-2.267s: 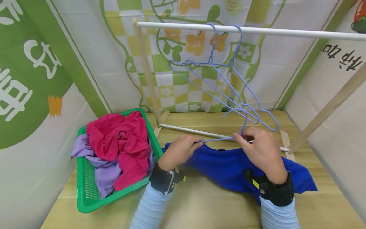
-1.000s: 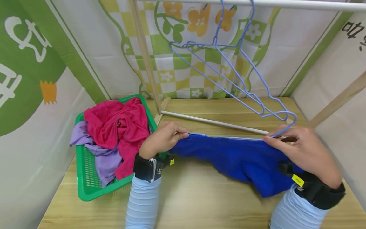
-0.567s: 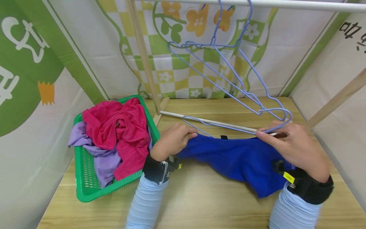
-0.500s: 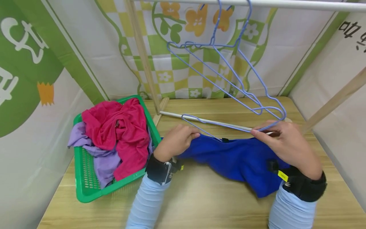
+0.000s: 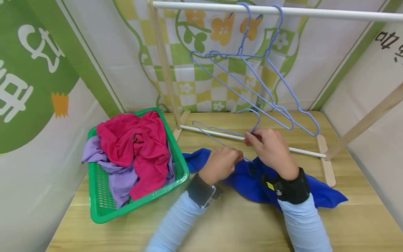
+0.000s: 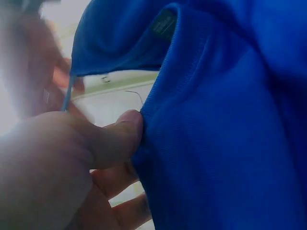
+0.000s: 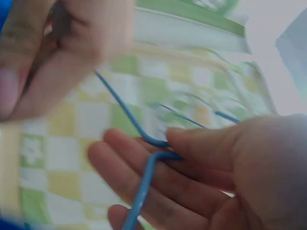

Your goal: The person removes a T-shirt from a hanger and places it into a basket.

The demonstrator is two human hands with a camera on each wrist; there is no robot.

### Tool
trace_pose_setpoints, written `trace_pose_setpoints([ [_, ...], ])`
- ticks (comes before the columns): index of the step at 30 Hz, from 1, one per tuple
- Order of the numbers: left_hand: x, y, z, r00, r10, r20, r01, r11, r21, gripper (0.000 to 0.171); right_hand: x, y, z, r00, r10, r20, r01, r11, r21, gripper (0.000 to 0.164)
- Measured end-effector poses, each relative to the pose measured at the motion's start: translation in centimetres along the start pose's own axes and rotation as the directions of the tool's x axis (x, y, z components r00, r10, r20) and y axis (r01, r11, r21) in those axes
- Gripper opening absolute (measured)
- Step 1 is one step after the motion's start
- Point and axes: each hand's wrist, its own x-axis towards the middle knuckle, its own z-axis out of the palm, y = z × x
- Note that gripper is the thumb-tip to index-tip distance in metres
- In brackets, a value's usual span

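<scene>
A blue garment [image 5: 327,194] with a dark label at its neckline lies bunched on the table under both hands. In the left wrist view, the thumb and fingers of my left hand [image 5: 218,166] pinch the garment's neckline edge [image 6: 153,103]. My right hand [image 5: 273,151] holds a blue wire clothes hanger [image 5: 259,119] just below its hook. One shoulder end of this hanger sticks out to the left, above the cloth; its lower wire runs behind my left hand toward the neckline. In the right wrist view, the hanger's bent wire [image 7: 145,184] lies between thumb and fingers.
A green basket [image 5: 92,196] at the left holds crimson [image 5: 151,150] and lilac [image 5: 121,187] clothes. Two empty blue hangers [image 5: 242,45] hang from the white rail [image 5: 201,7] of a wooden rack. Its low white bar [image 5: 305,152] crosses behind the hands.
My right hand has moved left, carrying the hanger's hook along, and my left hand has shifted right and down. The hands are closer together. The head view has tilted up slightly.
</scene>
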Motion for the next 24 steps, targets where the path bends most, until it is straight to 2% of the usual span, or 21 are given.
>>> trace_pose_setpoints([
  [6, -0.2, 0.8, 1.5, 0.997, -0.018, 0.081, 0.013, 0.998, 0.056, 0.015, 4.4, -2.3, 3.1, 0.999, 0.014, 0.034, -0.013, 0.999, -0.037, 0.03],
  [8, -0.3, 0.9, 1.9, 0.997, -0.008, 0.082, 0.003, 0.998, 0.063, 0.012, 5.8, -3.4, 3.7, 0.999, 0.018, 0.043, -0.015, 0.998, -0.063, 0.031],
  [13, -1.0, 0.5, 2.2, 0.994, 0.109, 0.0, -0.108, 0.981, 0.164, 0.017, 9.0, -5.6, 4.7, 0.999, 0.018, 0.051, -0.012, 0.992, -0.128, 0.036],
  [15, -1.1, 0.4, 2.2, 0.988, 0.155, 0.004, -0.153, 0.974, 0.167, 0.018, 10.0, -6.1, 4.7, 0.999, 0.009, 0.041, -0.003, 0.989, -0.149, 0.038],
  [19, -0.9, 0.6, 2.0, 0.985, 0.152, 0.083, -0.159, 0.984, 0.079, 0.018, 11.2, -7.3, 3.3, 1.0, -0.006, -0.006, 0.005, 0.987, -0.159, 0.043],
  [21, -0.9, 0.7, 1.8, 0.984, 0.124, 0.129, -0.131, 0.99, 0.05, 0.019, 11.4, -8.3, 1.8, 0.999, -0.005, -0.041, -0.002, 0.986, -0.164, 0.044],
  [24, -0.7, 0.8, 1.9, 0.983, 0.09, 0.158, -0.094, 0.995, 0.016, 0.019, 11.5, -10.0, -1.2, 0.998, 0.025, -0.054, -0.033, 0.985, -0.172, 0.045],
])
